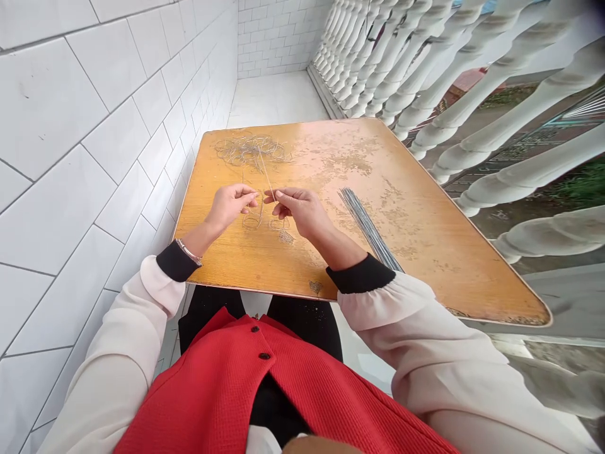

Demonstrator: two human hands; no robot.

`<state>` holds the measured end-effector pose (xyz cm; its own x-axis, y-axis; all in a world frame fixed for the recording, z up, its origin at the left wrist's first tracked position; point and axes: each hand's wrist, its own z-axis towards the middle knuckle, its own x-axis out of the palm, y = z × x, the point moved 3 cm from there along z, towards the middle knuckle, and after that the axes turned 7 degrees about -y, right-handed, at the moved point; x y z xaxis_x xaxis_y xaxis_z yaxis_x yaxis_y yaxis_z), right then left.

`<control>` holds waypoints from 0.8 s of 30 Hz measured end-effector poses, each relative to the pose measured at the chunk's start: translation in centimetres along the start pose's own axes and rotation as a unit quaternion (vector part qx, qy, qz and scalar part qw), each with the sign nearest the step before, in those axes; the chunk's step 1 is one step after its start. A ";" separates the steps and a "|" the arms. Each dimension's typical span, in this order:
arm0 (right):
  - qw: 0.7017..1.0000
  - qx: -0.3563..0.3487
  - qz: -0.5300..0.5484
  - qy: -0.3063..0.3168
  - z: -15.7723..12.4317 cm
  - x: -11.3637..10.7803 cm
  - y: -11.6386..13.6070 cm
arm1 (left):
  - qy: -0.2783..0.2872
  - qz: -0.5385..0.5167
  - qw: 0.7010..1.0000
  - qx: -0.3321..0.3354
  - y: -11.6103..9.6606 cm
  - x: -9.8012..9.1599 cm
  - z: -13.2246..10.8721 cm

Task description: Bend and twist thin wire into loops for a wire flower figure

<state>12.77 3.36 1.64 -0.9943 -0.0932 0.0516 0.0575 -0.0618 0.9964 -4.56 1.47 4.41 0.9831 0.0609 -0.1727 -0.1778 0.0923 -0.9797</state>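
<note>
Over the wooden table (312, 271), my left hand (232, 205) is closed in a pinch, its fingertips on what looks like a thin wire. Close beside it, my right hand (300, 211) pinches a thin pale wire (265, 169), which slants up and away from the fingers toward the tangle. Loops of thin wire (252, 221) show just under and between both hands. Beyond the hands lies a loose tangle of wire (250, 151). A bundle of straight grey metal rods or wires (368, 227) rests on the tabletop to the right of my right hand.
A white tiled wall (94, 170) runs close along the left. White balusters (454, 145) line the right side beyond the table. The tabletop is worn, with peeled patches (352, 164). Pale floor (278, 98) continues past the far table edge.
</note>
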 end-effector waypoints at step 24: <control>0.999 0.026 0.029 -0.020 -0.5 -0.1 -2.5 | -0.029 0.120 0.985 0.122 5.1 0.9 1.1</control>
<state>12.75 3.04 -0.93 -0.9922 -0.0552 0.1118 0.1123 -0.0047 0.9937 -4.67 3.07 -0.65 0.9083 0.1668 -0.3836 -0.4175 0.3040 -0.8563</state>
